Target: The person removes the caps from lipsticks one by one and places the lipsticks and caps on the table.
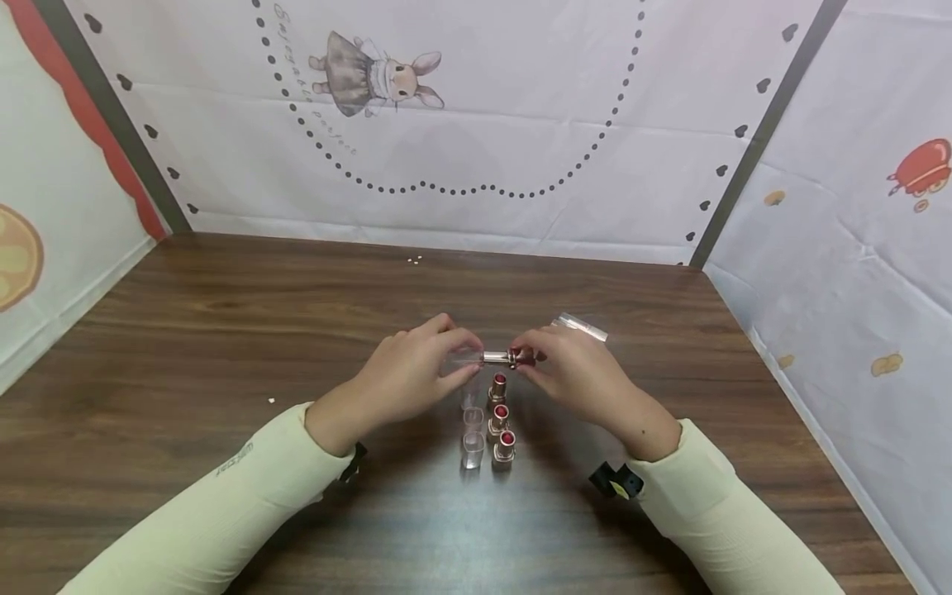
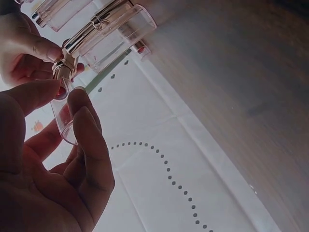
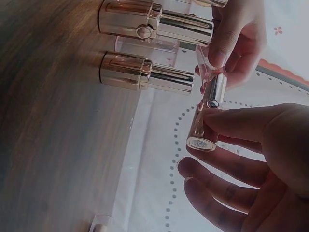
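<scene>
Above the table my left hand (image 1: 405, 368) pinches a clear plastic cap (image 2: 63, 118) between thumb and fingers. My right hand (image 1: 583, 372) grips the base of a lipstick (image 3: 205, 116) with a shiny metallic tube, held nearly level. The lipstick's tip points left into the cap's mouth, and its red end shows there in the left wrist view. Below the hands, three uncapped lipsticks (image 1: 504, 448) stand upright in a row, red tips up. Beside them on the left stand clear caps (image 1: 473, 450), the farthest partly hidden near my left hand.
A slim clear case (image 1: 583, 327) lies behind my right hand. Small white bits (image 1: 415, 259) lie near the back of the brown wooden table (image 1: 223, 330), and another white speck (image 1: 271, 401) is at the left. Printed cloth walls (image 1: 476, 140) enclose the back and sides.
</scene>
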`<state>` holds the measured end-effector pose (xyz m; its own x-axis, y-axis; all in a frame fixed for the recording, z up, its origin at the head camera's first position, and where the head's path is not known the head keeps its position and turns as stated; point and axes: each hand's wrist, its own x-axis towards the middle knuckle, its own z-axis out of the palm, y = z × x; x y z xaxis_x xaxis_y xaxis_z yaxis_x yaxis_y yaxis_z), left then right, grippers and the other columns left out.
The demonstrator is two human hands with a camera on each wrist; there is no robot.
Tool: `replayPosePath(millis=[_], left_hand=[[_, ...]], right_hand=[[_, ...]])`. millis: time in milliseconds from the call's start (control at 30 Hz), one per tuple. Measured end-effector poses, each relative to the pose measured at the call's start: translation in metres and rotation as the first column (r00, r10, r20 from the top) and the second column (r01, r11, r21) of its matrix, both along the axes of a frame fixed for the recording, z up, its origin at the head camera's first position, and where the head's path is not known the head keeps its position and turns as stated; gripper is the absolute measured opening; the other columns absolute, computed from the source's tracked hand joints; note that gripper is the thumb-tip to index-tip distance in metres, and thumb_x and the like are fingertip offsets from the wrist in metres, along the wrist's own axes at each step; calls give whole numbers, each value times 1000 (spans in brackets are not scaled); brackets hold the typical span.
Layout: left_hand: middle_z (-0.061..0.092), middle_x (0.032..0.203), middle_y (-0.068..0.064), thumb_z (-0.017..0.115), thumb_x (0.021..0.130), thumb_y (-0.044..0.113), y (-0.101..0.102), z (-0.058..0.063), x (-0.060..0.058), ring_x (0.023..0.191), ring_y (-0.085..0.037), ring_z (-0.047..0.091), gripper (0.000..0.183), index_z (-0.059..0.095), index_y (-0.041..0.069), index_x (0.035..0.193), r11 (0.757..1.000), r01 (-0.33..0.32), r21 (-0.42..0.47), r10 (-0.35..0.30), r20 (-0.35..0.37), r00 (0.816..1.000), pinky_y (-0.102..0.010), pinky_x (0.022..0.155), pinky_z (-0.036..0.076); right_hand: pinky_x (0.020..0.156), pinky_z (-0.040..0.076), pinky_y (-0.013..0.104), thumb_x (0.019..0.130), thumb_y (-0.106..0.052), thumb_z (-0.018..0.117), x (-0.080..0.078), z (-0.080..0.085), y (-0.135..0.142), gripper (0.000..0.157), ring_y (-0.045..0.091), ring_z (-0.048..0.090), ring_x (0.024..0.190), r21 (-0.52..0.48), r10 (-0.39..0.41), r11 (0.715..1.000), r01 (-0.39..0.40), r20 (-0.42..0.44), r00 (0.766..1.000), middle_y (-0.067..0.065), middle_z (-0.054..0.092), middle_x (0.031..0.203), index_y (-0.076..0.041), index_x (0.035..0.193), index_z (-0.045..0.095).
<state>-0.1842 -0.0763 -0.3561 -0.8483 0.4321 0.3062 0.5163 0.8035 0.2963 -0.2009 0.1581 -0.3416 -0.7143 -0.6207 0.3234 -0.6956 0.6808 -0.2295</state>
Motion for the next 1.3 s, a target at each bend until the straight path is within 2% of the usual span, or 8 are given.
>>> replayPosePath(millis=[200,300,467,567,867,1000,1167,1300], left_hand=[[61,99,2,70,94,37,1,2,0,56,-10,47,25,70,26,116,1000,9,-13,-8,44,999,-28,52,39],[63,99,2,71,93,36,1,1,0,58,-10,49,25,71,26,116,1000,8,-16,-7,38,999,-29,54,41],[66,99,5,72,92,36,1,2,-6,72,-13,62,24,72,25,113,1000,16,-26,-16,14,1000,-36,64,50],[67,97,6,71,92,35,2,1,-11,78,-12,65,23,72,24,113,999,29,-26,-27,50,998,-36,65,51],[55,96,1,74,90,38,0,6,-23,71,-15,54,20,74,29,108,1000,-3,6,2,170,985,-32,62,42],[53,96,0,74,90,38,-1,3,-24,70,-16,53,21,74,29,109,1000,-8,11,6,185,983,-31,60,41],[55,96,0,71,92,39,-2,6,-24,68,-16,53,21,73,28,110,1000,-15,-3,15,173,985,-31,60,41],[56,98,0,67,95,41,-3,5,-22,70,-16,54,23,72,27,113,999,-21,-28,26,194,981,-33,61,43]], right_hand=[[74,56,34,84,-11,80,-2,-3,-1,21,14,72,86,15,4,1000,-4,3,1000,-2,76,95,-13,104,73],[75,56,34,84,-11,80,-3,-5,-2,22,14,72,86,22,0,1000,0,2,1000,-3,76,95,-13,104,73],[76,57,33,86,-11,79,-8,-3,-5,20,13,72,87,25,-2,1000,0,50,999,-3,76,96,-14,104,72],[77,57,33,87,-10,78,-13,-5,-6,18,14,72,88,14,14,1000,-16,105,994,-2,75,95,-13,103,72],[81,58,36,90,-11,75,-32,-12,-12,19,14,71,90,-78,78,995,-58,283,956,2,75,98,-10,108,71],[81,58,37,90,-13,74,-34,-18,-10,19,13,71,90,-85,73,995,-49,306,949,1,75,98,-11,109,71],[81,58,38,91,-14,74,-35,-19,-9,18,13,70,90,-83,50,996,-26,294,955,1,75,97,-12,109,70],[81,58,37,91,-15,74,-34,-21,-9,19,14,71,90,-67,29,998,-9,303,953,2,75,97,-12,109,68]])
